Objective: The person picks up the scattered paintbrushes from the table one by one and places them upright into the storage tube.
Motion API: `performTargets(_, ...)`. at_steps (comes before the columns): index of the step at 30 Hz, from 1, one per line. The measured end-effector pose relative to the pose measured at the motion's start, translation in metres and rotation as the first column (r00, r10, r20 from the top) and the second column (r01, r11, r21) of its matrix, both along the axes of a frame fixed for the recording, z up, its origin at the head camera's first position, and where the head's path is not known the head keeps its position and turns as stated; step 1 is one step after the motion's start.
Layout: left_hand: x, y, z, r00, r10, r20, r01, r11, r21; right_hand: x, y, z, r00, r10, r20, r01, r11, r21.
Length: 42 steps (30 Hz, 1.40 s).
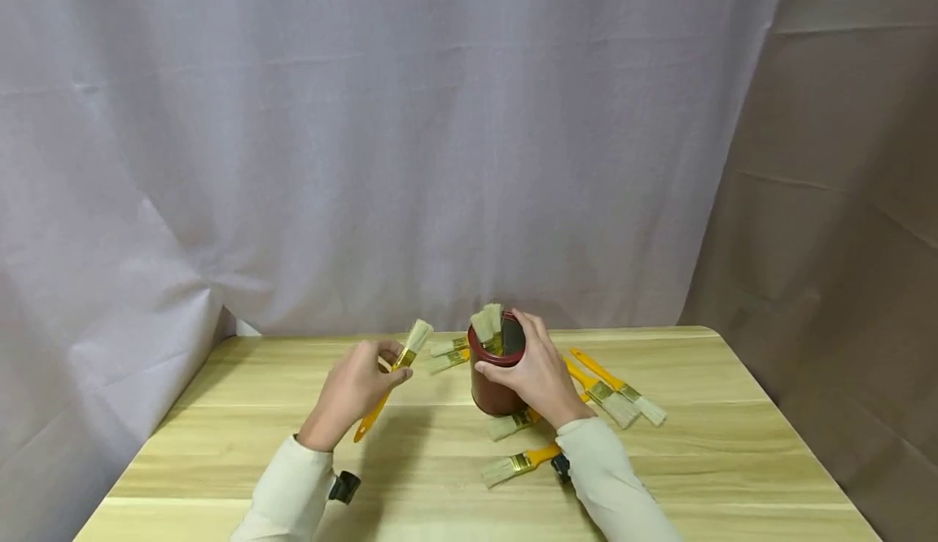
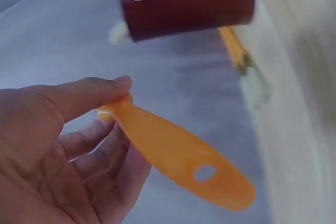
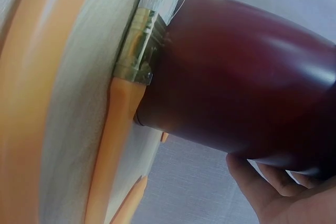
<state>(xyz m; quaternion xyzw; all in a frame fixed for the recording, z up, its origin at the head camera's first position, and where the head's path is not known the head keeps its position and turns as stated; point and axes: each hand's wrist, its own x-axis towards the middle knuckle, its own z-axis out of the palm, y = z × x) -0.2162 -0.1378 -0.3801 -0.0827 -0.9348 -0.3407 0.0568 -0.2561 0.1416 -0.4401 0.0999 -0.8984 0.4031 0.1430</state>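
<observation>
My left hand [image 1: 359,387] pinches a paintbrush [image 1: 416,338] near its metal band, bristles up, above the table to the left of a dark red cup. In the left wrist view, the brush's orange handle [image 2: 178,156] points away from the palm and shows a hole near its end. My right hand [image 1: 535,367] grips the cup [image 1: 493,387] around its upper part from the right. Pale bristles of brushes [image 1: 487,322] rise above the cup's rim. In the right wrist view, the cup [image 3: 247,77] stands close beside a brush on the table.
Several orange-handled brushes lie around the cup: one brush [image 1: 509,470] in front, others to the right, such as the outer brush [image 1: 623,387], and some bristles [image 1: 449,355] behind left. A grey curtain [image 1: 440,159] hangs behind the wooden table [image 1: 242,412].
</observation>
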Motion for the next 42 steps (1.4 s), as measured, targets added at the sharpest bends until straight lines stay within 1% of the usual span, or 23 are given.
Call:
performTargets(3, 0.002, 0.007, 0.017, 0.999, -0.009, -0.047, 0.010, 1.000, 0.017, -0.002, 0.001, 0.002, 1.000, -0.004, -0.008, 0.004, 1.000, -0.002)
performTargets(5, 0.004, 0.011, 0.025, 0.997, -0.011, -0.076, 0.013, 1.000, 0.025, -0.002, 0.001, 0.001, 1.000, 0.000, -0.011, 0.000, 1.000, 0.004)
performTargets(8, 0.006, 0.016, 0.035, 0.992, -0.016, -0.123, 0.020, 0.999, 0.026, -0.002, 0.001, -0.001, 1.000, 0.005, -0.006, -0.004, 1.000, 0.006)
performTargets(11, 0.004, 0.022, 0.045, 0.986, -0.030, -0.166, 0.037, 0.999, 0.039, -0.002, 0.001, -0.002, 1.000, 0.002, -0.007, -0.002, 1.000, -0.001)
performTargets(17, 0.002, 0.036, 0.070, 0.975, -0.073, -0.208, 0.093, 0.992, 0.090, -0.001, -0.002, -0.003, 1.000, 0.007, -0.003, -0.007, 1.000, -0.009)
performTargets(21, 0.000, 0.045, 0.086, 0.960, -0.101, -0.262, 0.134, 0.985, 0.110, -0.001, -0.002, -0.003, 1.000, 0.015, 0.001, -0.015, 1.000, -0.012)
performTargets(24, -0.005, 0.054, 0.098, 0.942, -0.117, -0.314, 0.163, 0.979, 0.124, -0.003, -0.002, -0.002, 1.000, 0.016, -0.001, -0.016, 1.000, -0.013)
performTargets(27, -0.010, 0.063, 0.106, 0.930, -0.129, -0.344, 0.188, 0.971, 0.145, -0.004, -0.001, -0.001, 1.000, 0.014, -0.005, -0.014, 1.000, -0.015)
performTargets(31, -0.018, 0.076, 0.110, 0.924, -0.143, -0.354, 0.218, 0.959, 0.181, -0.005, 0.000, -0.002, 1.000, 0.011, -0.003, -0.011, 1.000, -0.007)
performTargets(36, -0.029, 0.087, 0.106, 0.926, -0.162, -0.341, 0.244, 0.946, 0.213, -0.004, -0.002, -0.003, 1.000, 0.006, 0.004, -0.006, 1.000, 0.002)
performTargets(39, -0.036, 0.091, 0.101, 0.938, -0.183, -0.294, 0.253, 0.942, 0.222, -0.003, -0.004, -0.002, 1.000, 0.002, 0.006, -0.002, 1.000, 0.002)
performTargets(42, -0.044, 0.093, 0.094, 0.953, -0.204, -0.225, 0.255, 0.940, 0.226, -0.003, -0.006, -0.001, 1.000, 0.002, 0.004, -0.002, 1.000, 0.006)
